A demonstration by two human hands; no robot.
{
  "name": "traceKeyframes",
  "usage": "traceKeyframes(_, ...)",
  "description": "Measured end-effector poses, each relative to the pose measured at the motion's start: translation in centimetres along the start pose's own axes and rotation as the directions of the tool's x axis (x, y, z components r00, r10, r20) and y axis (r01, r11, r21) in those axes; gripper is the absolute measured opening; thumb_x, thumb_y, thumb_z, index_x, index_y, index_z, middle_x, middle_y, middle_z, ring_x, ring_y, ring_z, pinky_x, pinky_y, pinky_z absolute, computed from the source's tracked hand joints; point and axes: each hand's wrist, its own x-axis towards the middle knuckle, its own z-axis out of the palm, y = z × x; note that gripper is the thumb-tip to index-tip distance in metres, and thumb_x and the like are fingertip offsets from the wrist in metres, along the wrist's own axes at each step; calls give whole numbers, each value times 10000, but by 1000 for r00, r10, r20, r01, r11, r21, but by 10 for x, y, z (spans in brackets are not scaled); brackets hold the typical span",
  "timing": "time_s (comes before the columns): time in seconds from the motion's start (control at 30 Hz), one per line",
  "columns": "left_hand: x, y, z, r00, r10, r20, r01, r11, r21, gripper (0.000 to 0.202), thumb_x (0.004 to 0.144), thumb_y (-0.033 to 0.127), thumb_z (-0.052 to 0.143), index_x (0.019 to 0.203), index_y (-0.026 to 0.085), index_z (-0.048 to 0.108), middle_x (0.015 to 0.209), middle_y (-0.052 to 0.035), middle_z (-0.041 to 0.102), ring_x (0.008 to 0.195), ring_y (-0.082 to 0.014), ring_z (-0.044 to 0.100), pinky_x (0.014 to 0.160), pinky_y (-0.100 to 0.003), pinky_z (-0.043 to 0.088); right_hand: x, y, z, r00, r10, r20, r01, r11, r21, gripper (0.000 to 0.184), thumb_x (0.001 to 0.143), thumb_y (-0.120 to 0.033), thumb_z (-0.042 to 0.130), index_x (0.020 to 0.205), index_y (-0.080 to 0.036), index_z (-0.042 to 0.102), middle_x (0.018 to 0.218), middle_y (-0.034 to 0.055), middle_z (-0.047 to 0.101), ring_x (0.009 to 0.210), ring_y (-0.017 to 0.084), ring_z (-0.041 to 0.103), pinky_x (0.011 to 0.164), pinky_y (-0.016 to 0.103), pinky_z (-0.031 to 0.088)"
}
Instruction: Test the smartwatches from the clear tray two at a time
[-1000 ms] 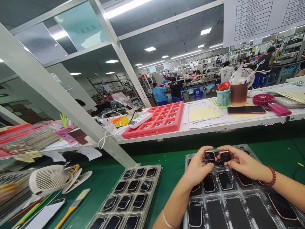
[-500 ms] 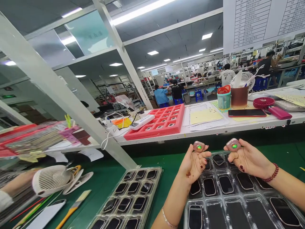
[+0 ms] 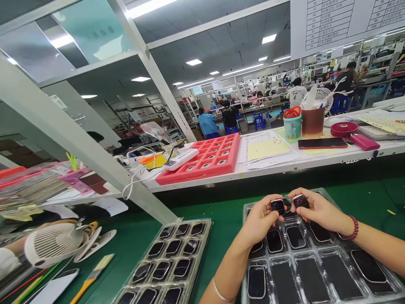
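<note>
My left hand (image 3: 260, 218) grips a pinkish smartwatch body (image 3: 277, 206), no strap on it, with its dark screen facing me. Between thumb and fingers of my right hand (image 3: 321, 212) is a second smartwatch body (image 3: 300, 202), also screen toward me. The two watches are close together, a little apart, above a clear plastic tray (image 3: 311, 274). More watch bodies (image 3: 296, 237) lie face up in that tray's compartments; several front compartments hold none. My hands hide part of its back rows.
Left of my hands stands another clear tray (image 3: 200, 258) of watches on the green mat. A brush (image 3: 91, 278), a white fan (image 3: 53, 242) and a person's arm (image 3: 14, 249) are at far left. Along the shelf sit a red foam tray (image 3: 198, 172), papers, cups and a phone (image 3: 322, 143).
Both hands have turned the watches from their backs, with lit green and red sensors, to their screens. The hands have come closer together and slightly lower. The camera view has shifted a little.
</note>
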Motion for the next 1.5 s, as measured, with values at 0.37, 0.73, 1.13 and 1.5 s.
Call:
traceKeyframes(0.37, -2, 3, 0, 1000, -2, -7, 2, 1000, 29, 457, 763, 139, 596, 1217, 169, 550, 1029, -95, 687, 722, -130, 638, 569, -211, 401, -3, -5, 3, 1000, -19, 21, 20, 999, -39, 263, 795, -161, 586, 1049, -220, 553, 857, 1, 602, 658, 131, 543, 570, 262, 493)
traceKeyframes(0.73, -2, 4, 0, 1000, -3, -5, 3, 1000, 14, 437, 741, 157, 644, 1175, 169, 591, 988, -89, 702, 712, -145, 637, 592, -234, 407, -3, -4, 2, 999, -24, 32, 25, 999, -47, 240, 813, -159, 576, 1044, -214, 544, 876, 7, 599, 644, 124, 541, 583, 264, 488)
traceKeyframes(1.13, -2, 4, 1, 1000, 11, -5, -11, 1000, -14, 448, 679, 43, 616, 1102, 187, 621, 963, -59, 704, 737, -146, 642, 755, -292, 470, -4, -3, 1, 995, -84, 52, 90, 987, -130, 274, 802, -119, 576, 1054, -223, 553, 937, 25, 624, 813, 175, 581, 652, 271, 489)
traceKeyframes(1.5, -1, 3, 2, 1000, 6, -22, -5, 1000, 22, 431, 683, 53, 600, 1095, 178, 617, 948, -63, 708, 817, -175, 653, 815, -322, 473, -4, -1, -1, 999, -30, 25, 33, 991, -130, 260, 816, -145, 550, 1062, -228, 563, 892, 12, 615, 675, 151, 563, 605, 282, 499)
